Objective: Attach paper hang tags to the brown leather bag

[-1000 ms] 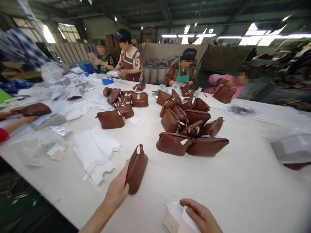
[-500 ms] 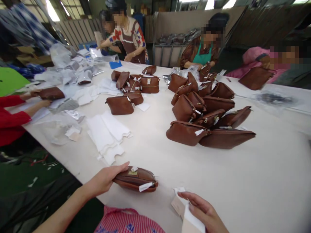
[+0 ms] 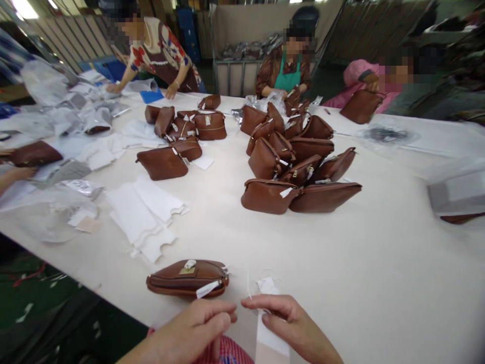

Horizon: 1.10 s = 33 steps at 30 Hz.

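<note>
A brown handbag (image 3: 187,279) with a gold clasp plate and a white tag sits on the table just beyond my left hand (image 3: 202,326). That hand is off the bag, with its fingers loosely bent and nothing visible in them. My right hand (image 3: 291,321) is closed on white and beige paper tags (image 3: 271,333), thumb against index finger. A thin white string (image 3: 249,284) rises by its index fingertip. The fingertips of both hands face each other with a small gap between.
Several brown bags (image 3: 271,197) stand grouped at mid-table, and more (image 3: 162,163) lie left of them. White paper sheets (image 3: 142,217) and plastic bags (image 3: 56,202) cover the left side. A wrapped item (image 3: 458,192) is at right. Co-workers stand around the far edge.
My left hand has let go of the brown handbag and moved right, close to my right hand. The handbag stays on the table. The view has turned to the right.
</note>
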{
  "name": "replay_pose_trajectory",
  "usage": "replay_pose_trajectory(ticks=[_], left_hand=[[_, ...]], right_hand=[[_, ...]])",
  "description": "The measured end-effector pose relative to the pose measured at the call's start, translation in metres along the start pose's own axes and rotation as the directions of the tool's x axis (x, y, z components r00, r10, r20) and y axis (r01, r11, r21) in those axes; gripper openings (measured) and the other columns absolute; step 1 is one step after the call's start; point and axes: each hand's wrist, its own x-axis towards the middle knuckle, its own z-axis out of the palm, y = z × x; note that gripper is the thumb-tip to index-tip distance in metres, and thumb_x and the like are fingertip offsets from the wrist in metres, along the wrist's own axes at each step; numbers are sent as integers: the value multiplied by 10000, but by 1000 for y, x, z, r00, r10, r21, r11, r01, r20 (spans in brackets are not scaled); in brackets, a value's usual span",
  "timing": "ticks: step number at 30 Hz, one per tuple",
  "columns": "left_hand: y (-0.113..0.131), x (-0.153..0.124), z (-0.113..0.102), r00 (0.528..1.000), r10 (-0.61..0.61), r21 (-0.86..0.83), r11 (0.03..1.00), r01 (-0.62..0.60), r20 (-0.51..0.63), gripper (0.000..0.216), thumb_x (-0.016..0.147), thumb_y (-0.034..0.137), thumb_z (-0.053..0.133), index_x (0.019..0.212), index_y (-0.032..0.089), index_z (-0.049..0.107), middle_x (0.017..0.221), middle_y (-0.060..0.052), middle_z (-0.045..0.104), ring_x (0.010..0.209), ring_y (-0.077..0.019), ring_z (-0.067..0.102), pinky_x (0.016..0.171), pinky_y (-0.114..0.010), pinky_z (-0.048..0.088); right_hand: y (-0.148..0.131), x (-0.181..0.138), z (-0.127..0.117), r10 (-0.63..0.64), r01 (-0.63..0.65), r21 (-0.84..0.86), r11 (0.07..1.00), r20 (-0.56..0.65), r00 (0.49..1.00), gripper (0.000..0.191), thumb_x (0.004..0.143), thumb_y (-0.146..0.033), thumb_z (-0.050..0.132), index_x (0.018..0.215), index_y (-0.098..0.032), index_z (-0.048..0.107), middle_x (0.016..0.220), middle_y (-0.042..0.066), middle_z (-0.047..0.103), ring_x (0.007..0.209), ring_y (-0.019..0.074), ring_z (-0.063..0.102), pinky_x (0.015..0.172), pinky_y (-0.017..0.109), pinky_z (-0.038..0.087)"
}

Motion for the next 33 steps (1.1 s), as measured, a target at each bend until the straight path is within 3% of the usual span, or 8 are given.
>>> replay_pose_trajectory(ticks=[5,10,14,17,20,27,31,33], left_hand=[[-25,52,35,998,35,-457,888,-53,-46,479,775,578,658,955,134,657,624,48,515,467,-57,323,453,-199,204],[-20,58,34,991,26,-533,841,-94,-133,428,793,546,667,823,119,658,519,60,469,429,-43,289,415,-185,137],[-9,55,33,989,-13,-697,711,-93,-145,276,704,348,766,804,147,605,829,-60,691,624,-110,620,439,-159,331],[-9,57,37,995,-59,-760,649,-27,-85,339,587,122,783,864,158,592,919,-77,732,862,-179,711,723,-233,517],[-13,62,41,991,-80,-707,706,-22,-110,364,588,170,825,875,158,602,881,-58,744,847,-165,713,812,-263,515],[-13,68,43,982,17,-386,918,-89,-187,334,675,419,790,749,156,598,731,-23,684,713,-168,672,649,-260,517],[-22,66,41,981,73,-271,955,-121,-181,290,738,406,726,774,163,570,769,-36,664,765,-185,667,663,-271,517],[-29,66,38,982,46,-223,971,-87,-180,255,759,390,682,786,171,554,787,-38,652,782,-196,667,655,-276,514]], right_hand=[[-8,0,-1,-61,73,-84,994,135,989,279,859,-274,555,1009,-212,782,1026,86,781,991,261,708,941,378,508],[5,-6,-15,-2,11,-84,996,107,994,285,880,-337,543,960,-186,772,997,99,775,968,267,692,917,392,492],[17,-9,-19,3,-2,-8,1000,81,997,231,854,-323,571,963,-187,722,998,76,749,957,250,658,881,376,477],[21,-9,-15,0,-3,29,1000,98,995,252,819,-237,555,1027,-192,690,994,56,749,917,230,661,835,355,486],[21,-6,-11,-62,64,-24,998,81,995,322,811,-163,521,1092,-213,670,1019,41,745,983,230,659,903,361,477],[32,3,-8,-200,118,-373,920,-189,961,251,891,-184,460,1037,-224,661,1037,73,717,1000,239,644,922,373,478],[46,4,0,-155,118,-209,971,-170,973,256,916,-191,397,1018,-228,628,950,56,732,911,213,676,838,342,530],[53,5,5,-151,107,-175,979,-259,954,249,892,-205,435,1036,-226,637,1056,82,732,1017,238,663,930,389,514]])
